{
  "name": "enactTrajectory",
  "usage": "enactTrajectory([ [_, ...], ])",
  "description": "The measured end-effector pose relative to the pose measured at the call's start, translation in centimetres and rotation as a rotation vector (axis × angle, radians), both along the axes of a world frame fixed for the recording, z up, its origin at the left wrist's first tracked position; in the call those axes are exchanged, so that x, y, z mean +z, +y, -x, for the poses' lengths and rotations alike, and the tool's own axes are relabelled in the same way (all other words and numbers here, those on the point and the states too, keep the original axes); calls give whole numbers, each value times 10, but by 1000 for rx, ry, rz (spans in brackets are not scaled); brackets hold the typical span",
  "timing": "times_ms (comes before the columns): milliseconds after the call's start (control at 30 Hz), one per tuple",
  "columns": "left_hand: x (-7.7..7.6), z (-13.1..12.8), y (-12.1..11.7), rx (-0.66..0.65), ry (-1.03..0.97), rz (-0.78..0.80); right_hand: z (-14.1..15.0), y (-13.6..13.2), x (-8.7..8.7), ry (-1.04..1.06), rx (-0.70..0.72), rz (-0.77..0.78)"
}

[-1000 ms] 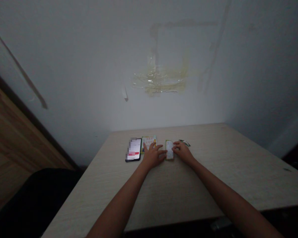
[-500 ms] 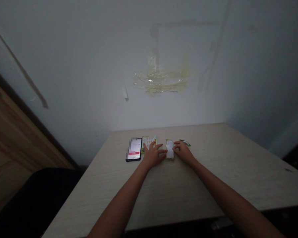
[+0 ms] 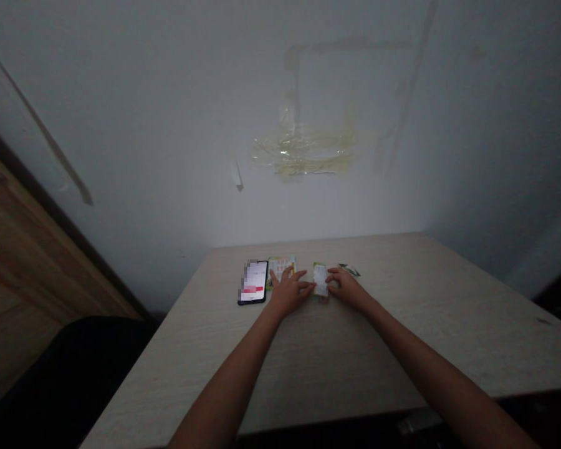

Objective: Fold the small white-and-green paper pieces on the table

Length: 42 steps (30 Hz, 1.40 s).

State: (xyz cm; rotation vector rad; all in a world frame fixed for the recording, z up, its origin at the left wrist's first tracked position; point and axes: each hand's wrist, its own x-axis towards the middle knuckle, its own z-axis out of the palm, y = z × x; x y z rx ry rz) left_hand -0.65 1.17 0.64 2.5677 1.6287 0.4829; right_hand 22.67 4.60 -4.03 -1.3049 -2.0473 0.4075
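Note:
A small printed card (image 3: 320, 275), white with green edges, lies between my two hands on the table. My left hand (image 3: 290, 292) has its thumb and index finger closed at the card's left edge, its other fingers spread out. At the right edge, the bent fingertips of my right hand (image 3: 348, 290) pinch the card. A brownish edge (image 3: 324, 300) shows just under its near end; what it belongs to is hidden. Beneath and beyond my left fingers lies a larger colourful printed sheet (image 3: 281, 265), partly covered. A small green-and-white piece (image 3: 350, 270) lies just past my right hand.
A phone (image 3: 254, 284) with a lit screen lies left of the printed sheet. The pale wooden table (image 3: 393, 362) meets a wall (image 3: 191, 125) with yellowed tape (image 3: 308, 153) on it. A dark chair-like shape (image 3: 75, 374) stands at the left edge.
The card has slid slightly away from me, and more of the brownish edge shows beneath its near end. My hands have stayed almost in place.

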Motion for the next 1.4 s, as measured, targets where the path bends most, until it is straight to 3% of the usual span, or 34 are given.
enactTrajectory([
  [733, 3, -3, -3, 14, 35, -25, -13, -13, 16, -96, 143, 159],
  [1200, 1, -4, -4, 16, 23, -17, -17, -13, 10, -6, 165, 137],
  [1400, 0, -5, -4, 37, 15, -11, -10, -12, 13, 37, 87, 38],
])
